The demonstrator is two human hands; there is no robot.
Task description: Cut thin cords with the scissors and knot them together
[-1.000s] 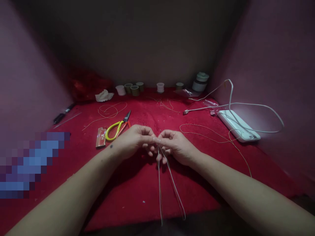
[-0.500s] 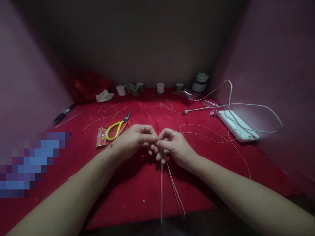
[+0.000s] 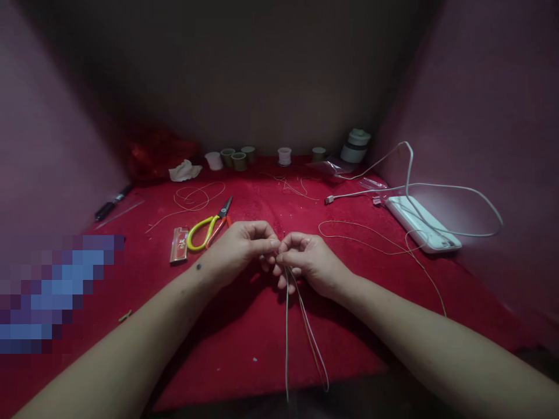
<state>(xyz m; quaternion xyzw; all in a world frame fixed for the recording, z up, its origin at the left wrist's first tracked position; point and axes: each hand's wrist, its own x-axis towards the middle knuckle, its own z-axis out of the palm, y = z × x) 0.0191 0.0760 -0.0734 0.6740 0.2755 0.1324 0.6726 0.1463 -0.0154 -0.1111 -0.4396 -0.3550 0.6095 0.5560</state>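
Thin pale cord (image 3: 287, 337) hangs in long strands from between my hands, down past the front edge of the red cloth. My left hand (image 3: 251, 244) pinches at the cord with thumb and forefinger. Close against its fingertips, my right hand (image 3: 308, 255) also pinches the cord, its lower fingers curled beneath. The exact spot where the fingertips meet the cord is too small to make out. Beside my left wrist lie yellow and red-handled scissors (image 3: 203, 234), partly hidden by that hand, and a lighter (image 3: 179, 245).
Several thread spools (image 3: 239, 161) stand along the back wall, with a lidded jar (image 3: 355, 146) at right. A white power bank (image 3: 423, 224) with a white cable (image 3: 463, 186) lies right. Loose cord (image 3: 362, 235) curls beside my right hand. A marker (image 3: 111, 205) lies far left.
My right hand has shifted slightly downward, and the two hands' fingertips remain close together. The hanging strands have swung a little.
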